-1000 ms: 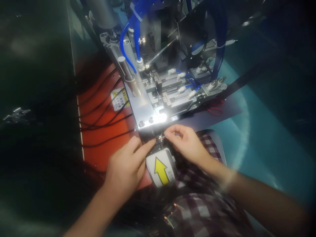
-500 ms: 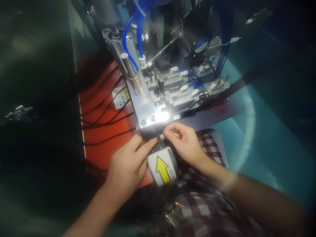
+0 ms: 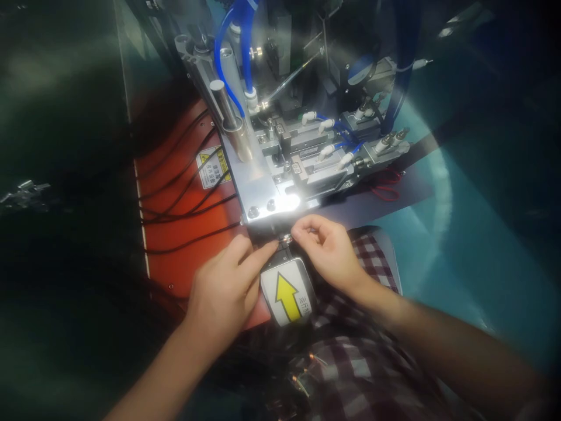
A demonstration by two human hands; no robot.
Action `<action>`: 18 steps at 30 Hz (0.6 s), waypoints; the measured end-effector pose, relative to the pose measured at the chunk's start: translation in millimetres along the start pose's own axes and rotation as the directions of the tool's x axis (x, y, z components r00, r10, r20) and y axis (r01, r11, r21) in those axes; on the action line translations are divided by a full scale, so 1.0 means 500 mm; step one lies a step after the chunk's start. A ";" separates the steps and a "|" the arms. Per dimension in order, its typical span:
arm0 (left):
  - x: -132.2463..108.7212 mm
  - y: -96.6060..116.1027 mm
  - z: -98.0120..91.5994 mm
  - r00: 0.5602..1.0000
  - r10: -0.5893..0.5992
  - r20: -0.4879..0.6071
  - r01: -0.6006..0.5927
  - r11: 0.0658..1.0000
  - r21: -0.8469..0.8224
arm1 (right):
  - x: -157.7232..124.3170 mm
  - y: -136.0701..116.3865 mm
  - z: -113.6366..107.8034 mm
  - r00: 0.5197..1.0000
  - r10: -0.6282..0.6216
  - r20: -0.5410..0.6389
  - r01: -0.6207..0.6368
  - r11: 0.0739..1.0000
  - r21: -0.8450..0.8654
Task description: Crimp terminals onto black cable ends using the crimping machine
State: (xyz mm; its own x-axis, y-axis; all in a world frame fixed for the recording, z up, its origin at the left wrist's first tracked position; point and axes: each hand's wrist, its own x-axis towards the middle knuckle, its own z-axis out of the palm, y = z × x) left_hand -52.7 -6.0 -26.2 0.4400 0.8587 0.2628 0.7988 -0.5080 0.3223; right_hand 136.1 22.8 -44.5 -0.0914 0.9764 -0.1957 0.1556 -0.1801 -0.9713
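At the front of the machine, a small shiny part (image 3: 286, 238) lies on a narrow dark track, between the fingertips of both my hands. My left hand (image 3: 228, 278) comes in from the left with its index finger stretched out to the part's left side; its other fingers are bent and partly hidden. On the other side, my right hand (image 3: 326, 248) has thumb and index finger pinched together at the part's right end. What sits inside this pinch is too small to make out. Just below the fingertips is a white plate with a yellow arrow (image 3: 288, 295).
A bright metal block (image 3: 263, 202) of the machine stands right beyond my fingers. Blue air hoses (image 3: 248, 64) and white fittings (image 3: 326, 152) rise behind it. Black cables (image 3: 188, 237) cross the orange base (image 3: 175, 269) at left. A checkered cloth (image 3: 350, 374) covers my lap.
The view has shifted slightly, so the machine appears a little higher and further left. Both hands keep nearly the same pose at the small part.
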 end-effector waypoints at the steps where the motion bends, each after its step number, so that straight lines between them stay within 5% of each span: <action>1: 0.000 0.000 0.000 1.000 -0.004 0.002 0.004 1.000 -0.001 | 0.000 0.000 0.000 1.000 0.006 0.003 -0.006 1.000 -0.001; 10: -0.004 -0.002 0.002 1.000 -0.012 0.015 0.012 1.000 -0.008 | 0.011 -0.009 -0.001 0.989 0.142 0.044 -0.142 0.990 -0.003; 18: -0.002 -0.004 -0.001 1.000 0.015 0.002 -0.015 1.000 0.022 | 0.016 0.002 -0.016 0.937 0.325 0.125 -0.347 0.906 0.243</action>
State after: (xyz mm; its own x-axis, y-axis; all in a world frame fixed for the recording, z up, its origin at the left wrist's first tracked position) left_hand -54.7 -5.7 -26.6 0.4527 0.8511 0.2658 0.8010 -0.5192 0.2981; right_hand 143.3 31.1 -46.0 -0.1583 0.8416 -0.5164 -0.0664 -0.5309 -0.8448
